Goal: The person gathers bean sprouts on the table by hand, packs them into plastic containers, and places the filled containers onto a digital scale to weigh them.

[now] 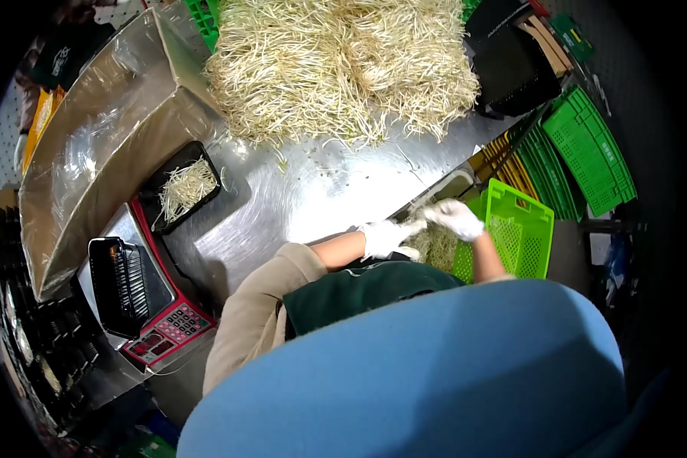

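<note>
Both of my hands wear white gloves and meet at the right front edge of the metal table. My left hand (385,239) reaches rightward with its fingers bent together, touching or nearly touching the fingers of my right hand (456,219), which are pinched. Something thin and pale shows at the fingertips, too small to make out. Below the hands lies a heap of greenish-brown scraps (437,249), next to a bright green perforated crate (543,243). A large pile of bean sprouts (336,69) covers the far side of the table.
A black tray with sprouts (187,189) sits on the metal table (282,202). Left of it are a red scale (177,324) bearing a black tray (118,286), and a plastic-lined box (107,130). Green crates (588,149) stand at the right, near a black bin (515,72).
</note>
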Demonstrator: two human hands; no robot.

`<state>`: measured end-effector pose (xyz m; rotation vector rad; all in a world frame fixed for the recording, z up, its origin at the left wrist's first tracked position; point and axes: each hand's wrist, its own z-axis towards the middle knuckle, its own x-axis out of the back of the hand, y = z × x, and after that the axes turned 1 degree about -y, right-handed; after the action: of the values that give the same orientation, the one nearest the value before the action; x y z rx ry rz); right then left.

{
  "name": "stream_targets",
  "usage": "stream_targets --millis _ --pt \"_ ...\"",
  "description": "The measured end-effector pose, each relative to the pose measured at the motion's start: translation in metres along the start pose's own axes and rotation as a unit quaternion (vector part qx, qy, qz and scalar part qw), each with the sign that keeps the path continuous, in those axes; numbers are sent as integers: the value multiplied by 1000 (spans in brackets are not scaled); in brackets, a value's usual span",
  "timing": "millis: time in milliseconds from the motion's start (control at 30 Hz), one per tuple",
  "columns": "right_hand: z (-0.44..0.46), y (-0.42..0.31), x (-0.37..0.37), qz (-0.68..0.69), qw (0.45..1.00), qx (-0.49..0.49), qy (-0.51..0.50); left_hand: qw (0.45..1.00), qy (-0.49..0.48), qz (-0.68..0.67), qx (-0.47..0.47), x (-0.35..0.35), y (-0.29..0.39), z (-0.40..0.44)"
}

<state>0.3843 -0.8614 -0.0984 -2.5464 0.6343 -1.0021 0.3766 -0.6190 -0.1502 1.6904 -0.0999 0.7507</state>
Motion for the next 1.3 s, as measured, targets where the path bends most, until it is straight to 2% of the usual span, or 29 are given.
stream_targets --millis 33,67,100,133,167,200,233,300,367,400,467,500,600,700,767,833,900,967,1033,1067,1167,1200,1233,1300 --pt "-13 22 7 -61 997 -40 22 974 -116 -179 73 19 22 -1" --pt "-21 37 17 -144 988 -62 7 980 -105 -160 54 19 18 -2" --pt "-25 47 25 -226 971 -83 -7 988 -29 -148 17 18 7 -12" --pt "-21 56 23 -144 985 -16 93 977 -10 -178 116 42 21 -32" --pt "-21 22 28 -39 989 66 129 954 9 -207 216 66 35 -57" --pt "-24 -29 36 -24 985 89 145 957 146 -204 145 52 2 -76" --pt "-17 -74 38 -8 981 112 160 938 279 -191 69 39 -30 -98" --pt "28 -123 30 -99 905 326 255 904 348 -215 122 53 -26 -151" --pt "65 -187 18 -195 840 399 313 863 429 -165 209 48 -25 -191" --pt "85 -217 13 -215 815 432 320 859 436 -164 212 32 -32 -208" --pt "119 -274 0 -261 763 479 346 743 609 -34 274 -10 -54 -233" --pt "133 -299 -7 -285 737 494 364 709 618 132 315 12 -13 -233" --pt "179 -355 -15 -405 673 480 391 671 635 168 345 -5 -17 -242" --pt "189 -398 8 -387 681 498 372 660 655 170 326 -10 -23 -245" --pt "198 -405 25 -369 697 527 317 664 647 187 324 -12 -29 -246" --pt "192 -404 16 -428 768 410 241 662 637 184 349 -7 -24 -243" --pt "189 -387 1 -450 745 428 244 659 628 183 372 0 -21 -241" --pt "191 -389 1 -458 736 407 288 657 619 188 388 0 -19 -240" --pt "189 -401 8 -453 771 355 273 652 606 181 417 2 -16 -237" --pt "217 -390 1 -439 692 422 387 653 606 182 416 2 -16 -236" --pt "229 -376 -5 -412 665 467 413 648 608 178 423 3 -14 -239" --pt "230 -368 -3 -380 616 517 457 652 612 179 409 1 -17 -241" --pt "224 -362 3 -413 630 487 442 657 618 179 393 0 -19 -241" --pt "208 -350 21 -326 617 574 429 655 625 170 390 -4 -21 -242"
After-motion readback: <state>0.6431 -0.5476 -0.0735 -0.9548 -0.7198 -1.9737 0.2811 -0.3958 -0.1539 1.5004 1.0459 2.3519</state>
